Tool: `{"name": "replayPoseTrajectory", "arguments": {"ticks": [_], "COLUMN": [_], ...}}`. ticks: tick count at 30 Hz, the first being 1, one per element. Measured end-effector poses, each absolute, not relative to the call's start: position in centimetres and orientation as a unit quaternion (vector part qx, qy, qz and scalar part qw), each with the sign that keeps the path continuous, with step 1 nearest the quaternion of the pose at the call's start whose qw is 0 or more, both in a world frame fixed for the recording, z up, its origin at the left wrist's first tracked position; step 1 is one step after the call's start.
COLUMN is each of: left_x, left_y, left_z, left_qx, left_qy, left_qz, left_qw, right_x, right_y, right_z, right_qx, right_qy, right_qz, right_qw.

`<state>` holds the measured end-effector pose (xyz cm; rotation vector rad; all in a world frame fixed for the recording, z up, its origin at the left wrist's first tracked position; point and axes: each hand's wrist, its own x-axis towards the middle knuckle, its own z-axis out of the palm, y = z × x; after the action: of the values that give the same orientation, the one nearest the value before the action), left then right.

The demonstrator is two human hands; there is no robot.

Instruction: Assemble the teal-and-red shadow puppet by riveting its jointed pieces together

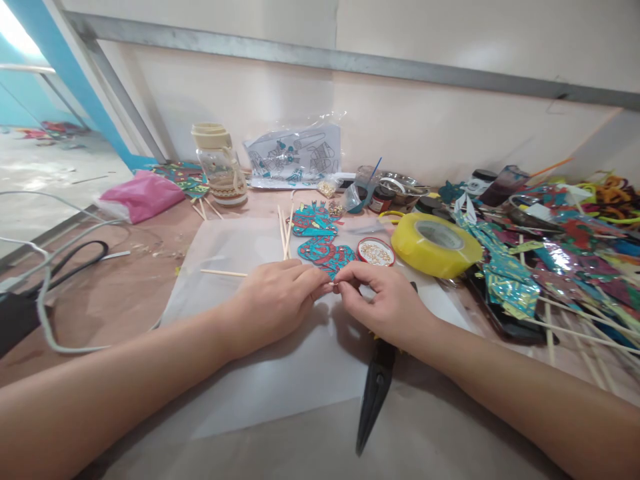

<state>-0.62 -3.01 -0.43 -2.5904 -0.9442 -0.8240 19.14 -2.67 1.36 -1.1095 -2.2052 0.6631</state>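
My left hand (280,293) is closed around a thin wooden stick (223,273), whose far end sticks out to the left above the white sheet. At the stick's pale tip, the thumb and forefinger of my right hand (383,297) are pinched together, nearly touching my left fingertips. Just beyond the fingers lie teal and red patterned cut-outs (316,250), partly hidden by my hands. A round lid with small gold pieces (375,252) sits behind my right hand. Black scissors (377,393) lie beneath my right wrist, blades toward me, handles mostly hidden.
A white sheet (240,393) covers the middle. Loose wooden sticks (284,233) lie behind my left hand. To the right are a yellow tape roll (407,250), a dark phone (500,313) and piled cut-outs on sticks (513,280). A bottle (220,167) and cables (45,300) are left.
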Motion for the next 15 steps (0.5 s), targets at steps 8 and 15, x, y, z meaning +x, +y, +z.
{"name": "replayPoseTrajectory", "arguments": {"ticks": [8, 15], "left_x": [-0.95, -0.89], "left_y": [-3.22, -3.85], "left_z": [-0.84, -0.08], "left_qx": [-0.897, -0.903], "left_qy": [-0.31, -0.28], "left_qz": [-0.267, -0.23], "left_qw": [0.168, 0.231], "right_x": [18.91, 18.74], "right_y": [-3.04, -3.02], "right_z": [1.39, 1.63], "right_qx": [-0.418, -0.449], "right_qy": [-0.827, -0.777], "right_qz": [0.238, 0.349], "right_qw": [0.29, 0.269]}}
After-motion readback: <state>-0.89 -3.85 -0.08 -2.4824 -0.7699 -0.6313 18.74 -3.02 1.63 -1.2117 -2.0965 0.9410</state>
